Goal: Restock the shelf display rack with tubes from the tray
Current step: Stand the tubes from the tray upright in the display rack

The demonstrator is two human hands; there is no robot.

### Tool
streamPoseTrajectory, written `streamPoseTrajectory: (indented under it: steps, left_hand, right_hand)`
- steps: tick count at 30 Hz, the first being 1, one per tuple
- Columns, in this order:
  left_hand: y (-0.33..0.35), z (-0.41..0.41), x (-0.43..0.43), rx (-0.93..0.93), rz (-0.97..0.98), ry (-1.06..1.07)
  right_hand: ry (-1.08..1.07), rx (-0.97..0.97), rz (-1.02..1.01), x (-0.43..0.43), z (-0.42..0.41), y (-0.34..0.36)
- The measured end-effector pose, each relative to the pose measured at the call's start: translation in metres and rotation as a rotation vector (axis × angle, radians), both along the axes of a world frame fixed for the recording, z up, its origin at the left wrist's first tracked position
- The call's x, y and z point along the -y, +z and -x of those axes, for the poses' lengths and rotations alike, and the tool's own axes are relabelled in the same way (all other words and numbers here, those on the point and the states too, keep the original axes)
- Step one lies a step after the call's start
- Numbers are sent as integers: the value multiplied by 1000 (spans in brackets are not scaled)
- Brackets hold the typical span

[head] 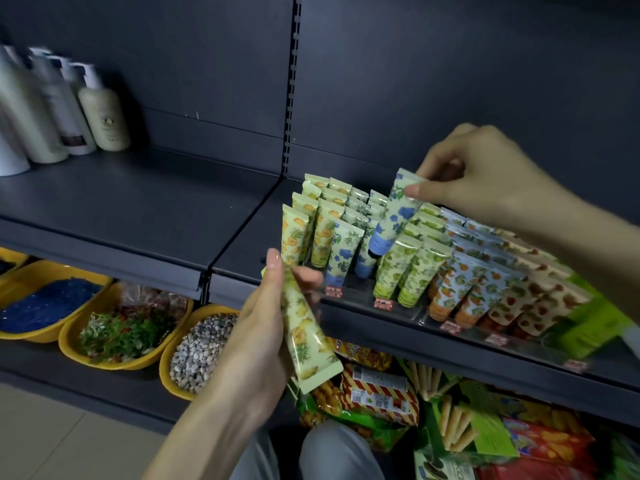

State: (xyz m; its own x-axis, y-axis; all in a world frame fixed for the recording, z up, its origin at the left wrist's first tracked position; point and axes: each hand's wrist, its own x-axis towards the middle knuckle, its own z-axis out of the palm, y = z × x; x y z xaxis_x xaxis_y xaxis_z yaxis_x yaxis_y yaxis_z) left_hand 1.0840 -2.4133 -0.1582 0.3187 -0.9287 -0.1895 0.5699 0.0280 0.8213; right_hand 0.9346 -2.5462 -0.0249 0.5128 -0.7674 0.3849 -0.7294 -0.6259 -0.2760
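A dark grey metal shelf point(121, 209) runs across the view, backed by matching panels and split by a slotted upright point(292, 81); pale floor tiles point(52, 427) show at the lower left corner; the tier beneath carries yellow bowls point(65, 337) of loose goods on the left and snack packets point(377, 393) on the right.

The display rack point(415, 317) sits at the front edge of the shelf's right section, stepped and clear-fronted, with tubes standing cap down in files sorted by print: yellow fruit, blue flowers, green leaves, oranges, strawberries.

The right hand point(485, 178) pinches the crimped end of a blue-flower tube point(394, 216) between thumb and fingertips, its blue cap hanging down over the blue-flower files; the left hand point(256, 341), in front of the shelf's front edge, wraps its fingers round a yellow-fruit tube point(308, 327), thumb along the narrow end, flat crimp pointing down.

Two tubes are in hand, one each; the yellow-fruit files number two, three tubes apiece; the files toward the rack's right end blur beyond counting; three bowls show fully; four pump bottles point(104, 112) stand at the shelf's back left corner.
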Motion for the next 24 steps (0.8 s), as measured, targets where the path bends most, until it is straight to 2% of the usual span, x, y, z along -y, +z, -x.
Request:
streamPoseTrajectory:
  steps: [3,7,11,24]
  left_hand:
    - [1,0,-1,215,-33,-3]
    - [4,-4,-2,340,-37,37]
    - [0,-9,0,316,-80,60]
    - [-10,-25,-2,116,1,104]
  right_hand:
    - [-21,-19,-25,4,-4,-7]
    - [-38,-55,-58,6,-10,-16]
    - [-71,-79,-37,8,-14,-28]
    - [-96,-134,-17,13,-19,-61]
